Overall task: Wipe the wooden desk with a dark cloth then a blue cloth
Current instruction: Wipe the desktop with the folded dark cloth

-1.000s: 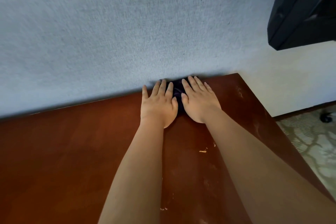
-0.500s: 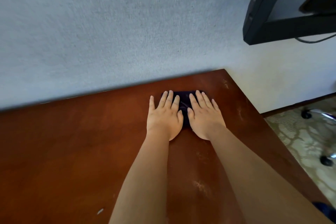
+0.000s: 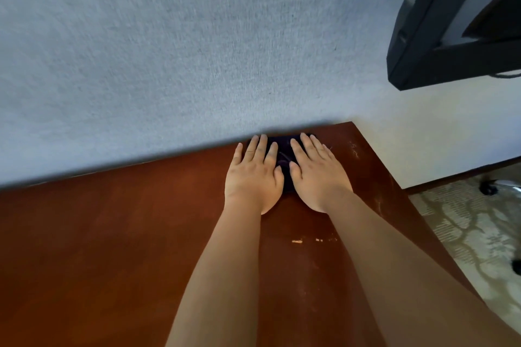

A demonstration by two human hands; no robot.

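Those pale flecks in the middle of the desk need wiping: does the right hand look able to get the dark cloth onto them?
Probably yes. The right hand presses the dark cloth at the wall; bare desk lies between it and the flecks.

A reddish-brown tone is shown by the wooden desk (image 3: pixel 112 248), broken by pale scuffs and specks. The dark cloth (image 3: pixel 284 160) is seen as near-black — possibly deep navy. The wall (image 3: pixel 169 51) is coloured a pale grey-blue, finely textured. A black frame (image 3: pixel 417 65) is seen upper right, and the floor covering (image 3: pixel 473 234) is patterned — beige with cream swirls.
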